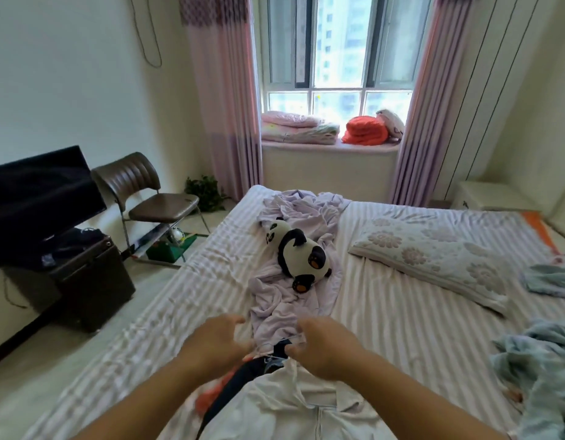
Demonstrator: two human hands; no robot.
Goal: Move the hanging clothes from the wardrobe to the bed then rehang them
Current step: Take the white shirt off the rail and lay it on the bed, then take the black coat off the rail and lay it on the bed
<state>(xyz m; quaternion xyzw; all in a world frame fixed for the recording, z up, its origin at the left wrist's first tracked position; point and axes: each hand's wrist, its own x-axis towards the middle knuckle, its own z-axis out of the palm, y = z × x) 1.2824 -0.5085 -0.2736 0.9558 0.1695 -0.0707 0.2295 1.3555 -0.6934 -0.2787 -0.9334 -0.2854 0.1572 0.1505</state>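
A pile of clothes on thin wire hangers lies on the bed point(402, 319) at its near edge: a white shirt point(294, 411) on top, a dark navy garment point(240, 382) and an orange one point(208, 398) under it. Both my hands are over the hanger hooks point(275, 352) at the top of the pile. My left hand point(217, 341) has its fingers curled at the hooks on the left side. My right hand point(322, 347) pinches the wires on the right side. The hooks are partly hidden by my fingers.
A crumpled lilac sheet point(294, 300) with a panda plush point(300, 255) lies mid-bed, a flowered pillow point(433, 258) to the right, light blue clothes point(541, 369) at the right edge. A brown chair point(154, 198), a dark cabinet point(87, 281) and a screen point(36, 198) stand to the left.
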